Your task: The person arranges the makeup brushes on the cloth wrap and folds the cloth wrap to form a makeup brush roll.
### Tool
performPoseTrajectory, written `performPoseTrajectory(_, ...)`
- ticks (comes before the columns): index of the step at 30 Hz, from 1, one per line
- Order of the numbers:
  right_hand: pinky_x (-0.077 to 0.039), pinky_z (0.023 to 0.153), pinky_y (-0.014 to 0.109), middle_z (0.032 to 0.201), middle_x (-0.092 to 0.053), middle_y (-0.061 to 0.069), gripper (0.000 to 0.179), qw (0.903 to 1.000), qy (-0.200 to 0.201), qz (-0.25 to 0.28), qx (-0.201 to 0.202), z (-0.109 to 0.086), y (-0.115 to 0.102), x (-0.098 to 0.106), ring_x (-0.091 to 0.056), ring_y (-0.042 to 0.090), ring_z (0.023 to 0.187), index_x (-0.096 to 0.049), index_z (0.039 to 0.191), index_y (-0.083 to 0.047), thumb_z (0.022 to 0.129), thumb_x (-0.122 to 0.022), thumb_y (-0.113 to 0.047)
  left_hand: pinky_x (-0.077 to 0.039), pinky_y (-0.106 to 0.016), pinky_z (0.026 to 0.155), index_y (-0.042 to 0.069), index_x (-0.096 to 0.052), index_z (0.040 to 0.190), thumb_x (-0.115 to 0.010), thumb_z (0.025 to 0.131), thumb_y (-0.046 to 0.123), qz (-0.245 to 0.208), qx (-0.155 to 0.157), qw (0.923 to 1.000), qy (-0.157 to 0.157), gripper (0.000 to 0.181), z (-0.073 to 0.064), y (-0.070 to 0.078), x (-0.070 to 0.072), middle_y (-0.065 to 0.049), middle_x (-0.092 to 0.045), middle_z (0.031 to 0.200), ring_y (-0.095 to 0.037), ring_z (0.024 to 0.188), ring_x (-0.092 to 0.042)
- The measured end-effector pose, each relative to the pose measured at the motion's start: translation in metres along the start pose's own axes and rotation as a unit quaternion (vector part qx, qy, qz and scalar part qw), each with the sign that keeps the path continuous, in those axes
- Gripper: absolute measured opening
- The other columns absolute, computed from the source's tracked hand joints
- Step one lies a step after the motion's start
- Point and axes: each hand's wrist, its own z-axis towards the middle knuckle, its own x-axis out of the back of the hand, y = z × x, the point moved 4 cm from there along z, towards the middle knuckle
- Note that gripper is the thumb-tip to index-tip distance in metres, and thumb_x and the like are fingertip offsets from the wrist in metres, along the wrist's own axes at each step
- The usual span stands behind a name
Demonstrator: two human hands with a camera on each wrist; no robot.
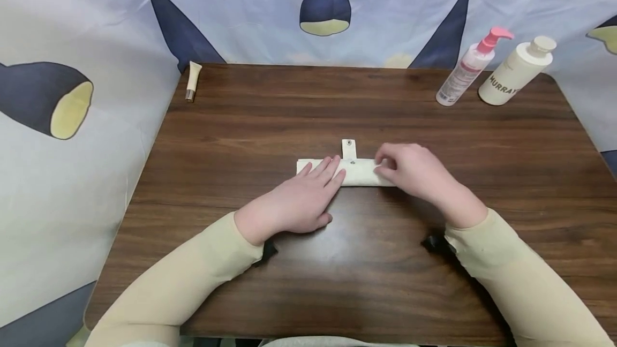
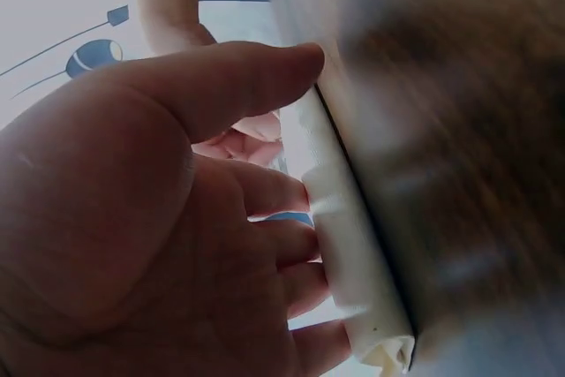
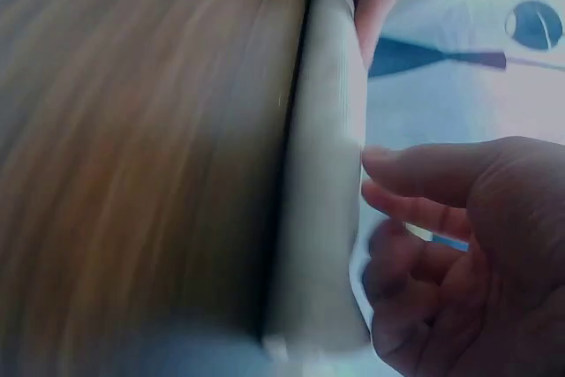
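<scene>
A folded off-white cloth bundle (image 1: 361, 174) lies flat on the brown wooden table, its long side running left to right. From its far edge sticks out a short strap (image 1: 348, 149) with a metal snap, and a second snap shows on the bundle close to the strap. My left hand (image 1: 303, 200) rests on the left part with its fingers straight and spread. At the right part, my right hand (image 1: 416, 170) has curled fingers, and its thumb and index tips pinch at the cloth. The right wrist view shows the thumb (image 3: 424, 169) against the cloth's edge.
A pink-topped pump bottle (image 1: 465, 74) and a white capped bottle (image 1: 516, 74) stand at the back right. At the back left lies a small cream tube (image 1: 193, 82). A printed curtain (image 1: 270, 15) hangs behind the table (image 1: 270, 106).
</scene>
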Motion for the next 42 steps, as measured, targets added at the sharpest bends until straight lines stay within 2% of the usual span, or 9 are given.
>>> performPoseTrajectory(3,-0.043,0.062,0.035,0.068,-0.059,-0.002,0.006,0.9989,-0.034,0.031,0.003,0.008,-0.003,-0.008,-0.053,0.017,0.062,-0.069,0.096,-0.017,0.093,-0.073,-0.02,-0.015,-0.052,0.13,0.007,-0.013,0.165,-0.063,0.099,0.04,-0.013,-0.007,0.9999,0.005,0.09,0.001,-0.001,-0.004,-0.018,0.005,0.173,-0.03,0.162,0.001)
performPoseTrajectory(8,-0.04,0.065,0.033,0.072,-0.058,0.0,0.009,0.9928,-0.07,0.086,-0.045,0.015,0.009,-0.013,-0.052,0.019,0.067,-0.066,0.093,-0.017,0.093,-0.074,-0.02,-0.013,-0.052,0.13,0.018,-0.01,0.167,-0.065,0.098,0.037,-0.029,-0.021,0.9993,0.011,0.091,0.004,-0.001,-0.005,-0.016,0.009,0.173,-0.03,0.161,0.006)
performPoseTrajectory(13,-0.043,0.067,0.034,0.076,-0.062,0.001,0.011,0.9893,-0.096,0.101,-0.045,0.02,0.01,-0.014,-0.055,0.019,0.07,-0.066,0.096,-0.014,0.093,-0.074,-0.022,-0.013,-0.053,0.13,0.023,-0.01,0.167,-0.065,0.098,0.037,-0.033,-0.019,0.9993,-0.001,0.089,0.002,-0.004,-0.004,-0.017,0.011,0.173,-0.03,0.161,0.007)
performPoseTrajectory(20,-0.047,0.069,0.035,0.083,-0.064,0.006,0.054,0.9863,-0.112,0.114,-0.039,0.038,-0.003,-0.019,-0.058,0.02,0.071,-0.051,0.141,-0.009,0.091,-0.07,-0.017,-0.014,-0.052,0.13,0.024,-0.012,0.167,-0.065,0.099,0.037,-0.026,-0.007,0.9996,0.002,0.087,0.001,-0.008,-0.003,-0.016,0.008,0.174,-0.029,0.162,0.005)
performPoseTrajectory(23,-0.047,0.071,0.034,0.082,-0.064,0.006,0.063,0.9829,-0.121,0.134,-0.037,0.043,-0.008,-0.024,-0.057,0.019,0.07,-0.045,0.15,-0.011,0.092,-0.069,-0.02,-0.015,-0.052,0.13,0.023,-0.012,0.167,-0.063,0.099,0.036,-0.027,-0.01,0.9996,0.0,0.086,0.0,-0.006,-0.005,-0.016,0.008,0.173,-0.03,0.161,0.004)
performPoseTrajectory(28,-0.044,0.067,0.034,0.078,-0.061,0.006,0.042,0.9777,-0.087,0.187,-0.038,0.045,-0.007,-0.024,-0.054,0.02,0.064,-0.056,0.133,-0.014,0.094,-0.071,-0.017,-0.017,-0.052,0.13,0.023,-0.014,0.167,-0.065,0.099,0.037,-0.01,-0.009,0.9998,0.017,0.086,0.0,-0.005,-0.003,-0.016,0.006,0.174,-0.03,0.162,0.002)
performPoseTrajectory(31,-0.044,0.061,0.032,0.076,-0.06,0.005,0.023,0.9703,-0.096,0.218,-0.045,0.043,-0.004,-0.025,-0.054,0.02,0.057,-0.065,0.122,-0.013,0.1,-0.067,-0.021,-0.017,-0.052,0.13,0.023,-0.015,0.167,-0.065,0.099,0.037,-0.016,-0.008,0.9998,0.009,0.086,-0.002,-0.004,-0.004,-0.016,0.006,0.174,-0.03,0.162,0.002)
performPoseTrajectory(36,-0.044,0.05,0.029,0.073,-0.06,0.006,0.023,0.9536,-0.112,0.272,-0.065,0.042,-0.001,-0.024,-0.054,0.019,0.051,-0.075,0.114,-0.014,0.104,-0.063,-0.031,-0.017,-0.052,0.13,0.023,-0.016,0.167,-0.065,0.099,0.036,-0.012,-0.007,0.9998,0.014,0.085,-0.002,-0.005,-0.002,-0.017,0.005,0.174,-0.03,0.162,0.001)
performPoseTrajectory(42,-0.044,0.049,0.028,0.066,-0.06,0.003,0.017,0.9565,-0.106,0.259,-0.082,0.043,-0.001,-0.029,-0.053,0.017,0.049,-0.079,0.104,-0.015,0.098,-0.072,-0.03,-0.016,-0.052,0.13,0.023,-0.016,0.167,-0.065,0.098,0.037,-0.019,-0.009,0.9997,0.008,0.086,-0.001,-0.006,-0.003,-0.017,0.006,0.173,-0.03,0.162,0.002)
